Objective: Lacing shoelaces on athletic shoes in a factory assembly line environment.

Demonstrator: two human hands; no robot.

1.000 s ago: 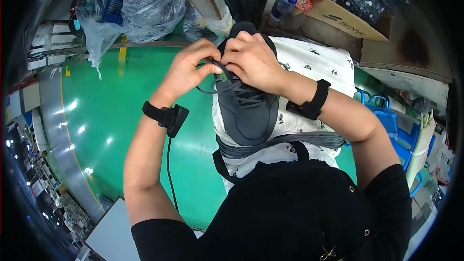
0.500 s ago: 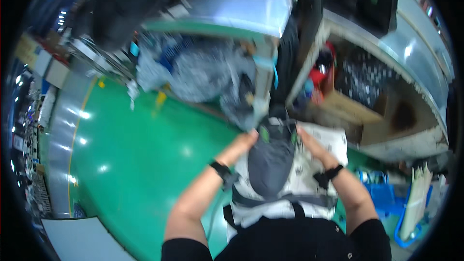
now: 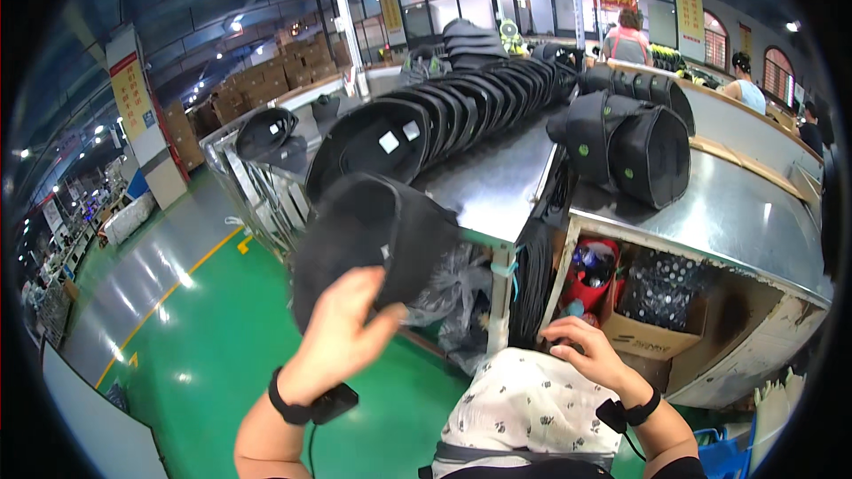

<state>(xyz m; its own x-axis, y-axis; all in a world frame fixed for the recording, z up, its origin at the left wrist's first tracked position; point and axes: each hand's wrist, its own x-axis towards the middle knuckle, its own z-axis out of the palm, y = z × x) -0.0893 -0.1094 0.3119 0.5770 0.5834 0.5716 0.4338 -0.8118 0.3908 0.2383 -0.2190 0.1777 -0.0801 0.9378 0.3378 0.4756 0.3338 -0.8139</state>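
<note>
Blurred by motion, a black rounded bag hangs off the near left corner of the metal table, its oval mouth partly toward me. My left hand grips its near edge, thumb apart; some fingertips are hidden against the dark material. My right hand hovers just above my lap, fingers loosely bent and apart, holding nothing. A white cloth with dark prints covers my lap. Behind the held bag, a long row of similar black bags stands nested on the table, the nearest showing two white labels inside.
More black bags with green marks stand on the right-hand metal table. Below it is an open shelf with a cardboard box and a red container. Black cords hang between the tables. Several people work at the far right.
The bag lay on my lap between both hands; now my left hand holds it out to the left by the table. My right hand has let go. The view has tilted up.
</note>
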